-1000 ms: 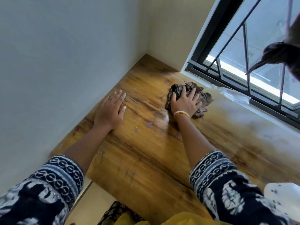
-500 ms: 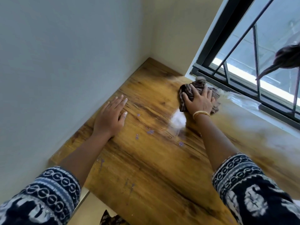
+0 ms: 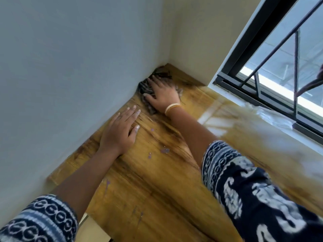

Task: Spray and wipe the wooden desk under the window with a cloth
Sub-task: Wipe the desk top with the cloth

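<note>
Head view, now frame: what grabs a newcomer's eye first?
The right hand presses a dark crumpled cloth into the far corner of the wooden desk, where the two walls meet. The left hand lies flat on the desk just nearer, by the left wall. Small purple spots dot the wood, and the black-framed window sits at the right.

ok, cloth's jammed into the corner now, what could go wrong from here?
1. The purple spots sit near the left hand, well behind the cloth; they may get skipped.
2. The right hand presses the bunched cloth against the wall; it could smear grime there.
</note>
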Motion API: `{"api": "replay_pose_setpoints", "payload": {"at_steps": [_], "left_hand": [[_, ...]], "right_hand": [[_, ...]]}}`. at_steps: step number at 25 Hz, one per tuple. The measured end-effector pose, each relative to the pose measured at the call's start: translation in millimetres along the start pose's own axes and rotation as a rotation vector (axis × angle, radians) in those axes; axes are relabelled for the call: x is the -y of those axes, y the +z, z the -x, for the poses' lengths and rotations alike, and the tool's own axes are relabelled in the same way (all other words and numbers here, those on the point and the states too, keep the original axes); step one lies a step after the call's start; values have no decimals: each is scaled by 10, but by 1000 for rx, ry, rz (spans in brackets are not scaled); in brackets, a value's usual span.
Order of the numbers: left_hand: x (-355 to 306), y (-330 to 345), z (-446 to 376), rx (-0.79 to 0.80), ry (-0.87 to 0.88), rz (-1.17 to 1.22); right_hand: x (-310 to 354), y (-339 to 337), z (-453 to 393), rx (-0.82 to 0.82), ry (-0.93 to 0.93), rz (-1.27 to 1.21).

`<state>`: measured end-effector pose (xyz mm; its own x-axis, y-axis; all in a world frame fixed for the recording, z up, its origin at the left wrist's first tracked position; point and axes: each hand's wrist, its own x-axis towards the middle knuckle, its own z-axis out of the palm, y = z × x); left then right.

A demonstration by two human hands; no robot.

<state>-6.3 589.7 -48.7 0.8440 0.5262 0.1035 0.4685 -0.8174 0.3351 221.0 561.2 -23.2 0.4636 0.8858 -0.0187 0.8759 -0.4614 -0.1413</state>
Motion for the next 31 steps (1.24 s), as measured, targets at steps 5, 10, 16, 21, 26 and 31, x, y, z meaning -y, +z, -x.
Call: {"api": "replay_pose_setpoints", "payload": {"at_steps": [5,10,16,21,26,31], "left_hand": [[-19,-14,15,-1,-13,14],[-52,-37,27,9,-18,3],[-42,-52,34,8,-22,-12],[-33,-49,31,-1,-23,11],[-40,-43,15,9,-21,14],[-35,-68,15,25,-30,8]], "right_hand": [[-804,-126,-355,-27,204,-42],[-233,7,68,-74,-55,-66],[-655,-207,-337,18,-72,11],[-345,-31,-423,7,277,-12],[-511,-84,122,-39,249,-14],[-869,-53,859,-93,833,-74]]}}
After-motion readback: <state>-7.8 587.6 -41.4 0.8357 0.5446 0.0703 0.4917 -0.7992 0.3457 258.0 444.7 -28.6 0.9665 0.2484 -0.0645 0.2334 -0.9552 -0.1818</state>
